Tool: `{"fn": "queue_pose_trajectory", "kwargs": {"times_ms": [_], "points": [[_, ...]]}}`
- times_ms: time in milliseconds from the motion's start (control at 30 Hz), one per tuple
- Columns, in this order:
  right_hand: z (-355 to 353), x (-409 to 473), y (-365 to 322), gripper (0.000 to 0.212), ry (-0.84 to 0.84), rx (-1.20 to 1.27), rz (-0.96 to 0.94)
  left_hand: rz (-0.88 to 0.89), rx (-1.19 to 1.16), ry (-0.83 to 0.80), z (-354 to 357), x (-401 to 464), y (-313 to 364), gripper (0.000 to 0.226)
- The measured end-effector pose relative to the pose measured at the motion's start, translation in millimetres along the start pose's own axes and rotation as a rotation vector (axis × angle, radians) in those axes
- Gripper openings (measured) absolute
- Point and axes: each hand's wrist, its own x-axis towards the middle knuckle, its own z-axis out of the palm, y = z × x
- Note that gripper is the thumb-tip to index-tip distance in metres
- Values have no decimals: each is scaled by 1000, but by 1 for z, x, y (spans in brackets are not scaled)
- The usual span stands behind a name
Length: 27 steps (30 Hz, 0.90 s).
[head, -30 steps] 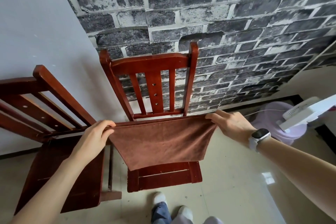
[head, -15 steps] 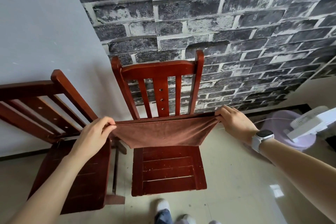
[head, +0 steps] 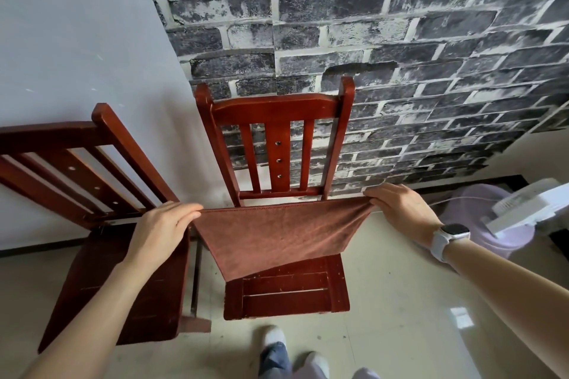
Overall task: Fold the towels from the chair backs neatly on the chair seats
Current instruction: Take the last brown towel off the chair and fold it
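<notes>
Against brick-pattern wall (head: 400, 40), wooden chair (head: 277, 138), both hands pinching brown towel (head: 274, 237), tiled floor (head: 400, 301)

Towel (head: 277, 237) hangs lower over chair seat (head: 286, 292) vs 0.5 s ago (covers seat's rear).

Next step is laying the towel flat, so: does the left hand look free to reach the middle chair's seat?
Probably yes. The left hand pinches a towel corner just above the seat, whose bare front shows nothing in the way. The right hand holds the other corner.
</notes>
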Motion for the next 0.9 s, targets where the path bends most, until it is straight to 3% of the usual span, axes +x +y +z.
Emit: {"fn": "queue_pose_trajectory", "kwargs": {"times_ms": [200,367,433,567,700,900], "points": [[31,-29,-4,12,27,251,323,-163,-173,-9,23,-33,3,15],[57,-72,-7,9,-165,328,438,-323,-276,-139,46,-81,3,13],[67,-92,-8,12,-234,333,453,-415,-334,-177,54,-102,3,11],[80,-120,-13,15,-199,313,357,-549,-378,-173,71,-134,12,11],[91,-125,-15,12,-173,283,364,-567,-347,-109,82,-134,13,7],[121,-86,0,13,-139,238,429,-542,-349,-147,115,-95,-23,7]]}}
